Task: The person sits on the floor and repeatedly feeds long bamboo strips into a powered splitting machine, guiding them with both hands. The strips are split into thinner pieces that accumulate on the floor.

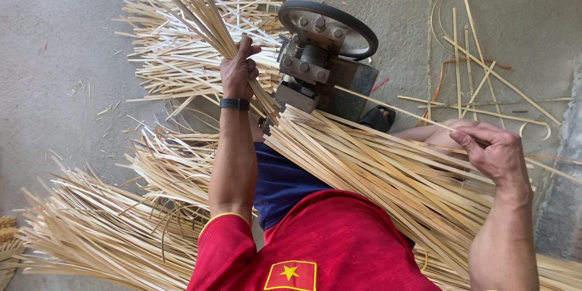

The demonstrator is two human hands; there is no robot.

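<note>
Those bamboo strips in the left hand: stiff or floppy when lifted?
Likely springy, not limp: the bamboo strips gripped by the left hand fan out fairly straight above it. Probably light, since one hand holds a bunch. Loose ones on the floor curl, so single strips may bend easily.

Pale matt bamboo strips (376, 163), dull grey metal machine (321, 66), rough concrete floor (54, 54).

Pale bamboo strips (364, 163) across lap

Bamboo strips (376, 170) everywhere (bare floor (54, 42) left)
</note>
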